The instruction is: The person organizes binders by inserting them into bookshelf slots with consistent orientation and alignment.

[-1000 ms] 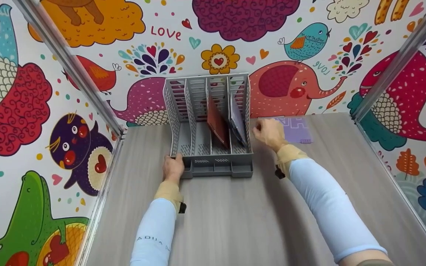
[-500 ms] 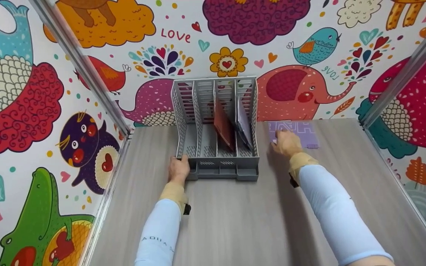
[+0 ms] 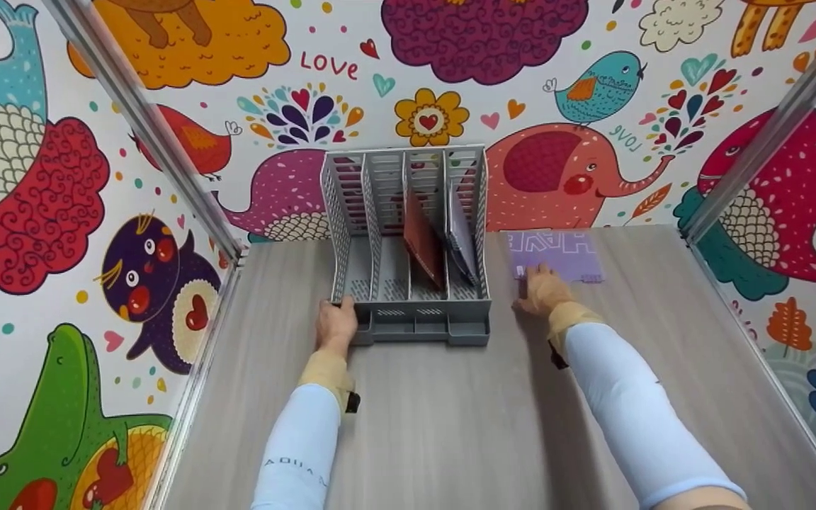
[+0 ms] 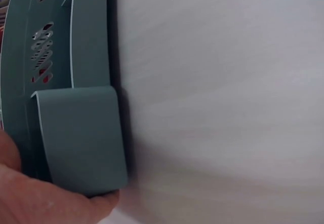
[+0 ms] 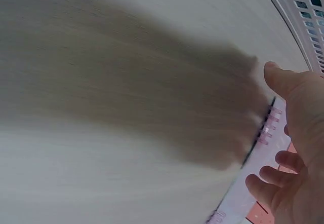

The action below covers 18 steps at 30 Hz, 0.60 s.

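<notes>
A grey file organizer [image 3: 394, 324] with upright dividers stands against the back wall. My left hand [image 3: 337, 326] grips its front left corner; the left wrist view shows the fingers [image 4: 104, 205] around the end of the front tray [image 4: 83, 138]. To the organizer's right, a purple spiral notebook [image 3: 571, 258] with white lettering lies flat. My right hand [image 3: 546, 290] is over its near edge, fingers loosely bent and thumb spread apart. In the right wrist view, the fingertips overlap the notebook's ringed edge [image 5: 238, 199]. A brown notebook [image 3: 422, 248] and a lilac notebook [image 3: 461, 244] lean in the organizer's right-hand compartments.
The wood-grain tabletop [image 3: 436, 425] runs up to a back wall [image 3: 202, 64] printed with cartoon animals. Metal rails [image 3: 139, 120] edge the side panels. The organizer's perforated side is close to the right hand's thumb.
My right hand has moved right and toward me, from beside the organizer's side to the purple notebook's near edge. The left hand keeps its grip on the organizer.
</notes>
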{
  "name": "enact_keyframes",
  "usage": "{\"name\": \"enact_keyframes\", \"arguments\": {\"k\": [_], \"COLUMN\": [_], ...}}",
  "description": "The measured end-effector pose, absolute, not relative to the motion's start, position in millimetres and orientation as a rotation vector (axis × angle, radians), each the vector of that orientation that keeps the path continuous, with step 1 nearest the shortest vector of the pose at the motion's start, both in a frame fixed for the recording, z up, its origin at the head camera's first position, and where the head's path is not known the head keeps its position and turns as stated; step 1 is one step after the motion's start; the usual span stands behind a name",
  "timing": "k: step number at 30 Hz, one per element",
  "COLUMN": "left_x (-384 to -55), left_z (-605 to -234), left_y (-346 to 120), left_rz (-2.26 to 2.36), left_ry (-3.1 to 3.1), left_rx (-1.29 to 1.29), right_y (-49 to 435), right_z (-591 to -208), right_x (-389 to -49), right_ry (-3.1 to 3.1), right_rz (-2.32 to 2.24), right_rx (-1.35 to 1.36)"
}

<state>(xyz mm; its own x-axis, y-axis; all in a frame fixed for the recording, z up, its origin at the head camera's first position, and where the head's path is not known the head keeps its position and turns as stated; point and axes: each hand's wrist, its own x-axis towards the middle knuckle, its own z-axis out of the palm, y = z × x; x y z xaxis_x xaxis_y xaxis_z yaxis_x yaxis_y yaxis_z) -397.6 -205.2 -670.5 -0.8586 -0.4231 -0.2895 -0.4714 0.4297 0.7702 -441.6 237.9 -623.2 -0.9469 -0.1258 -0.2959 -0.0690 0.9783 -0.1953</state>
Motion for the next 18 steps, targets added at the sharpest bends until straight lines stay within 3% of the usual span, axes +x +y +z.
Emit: {"name": "enact_keyframes", "arguments": {"k": [8,12,18], "left_x": [-391,-396,-378], "left_z": [-655,-666,-640], "left_y": [-202,-203,-196], "left_rz": [1.425,1.394,1.435], "left_ry": [2.585,2.625,2.588], "left_rx": [-0.824,-0.812,-0.796], "right_y": [234,236,235], "right_z": [-630,-633,-640], "right_x": [-439,-438,-438], "right_ry": [2.741,2.796,2.839], "right_rz": [-0.213,-0.227,-0.256], "right_rx": [-0.111,-0.183,-0.23]}}
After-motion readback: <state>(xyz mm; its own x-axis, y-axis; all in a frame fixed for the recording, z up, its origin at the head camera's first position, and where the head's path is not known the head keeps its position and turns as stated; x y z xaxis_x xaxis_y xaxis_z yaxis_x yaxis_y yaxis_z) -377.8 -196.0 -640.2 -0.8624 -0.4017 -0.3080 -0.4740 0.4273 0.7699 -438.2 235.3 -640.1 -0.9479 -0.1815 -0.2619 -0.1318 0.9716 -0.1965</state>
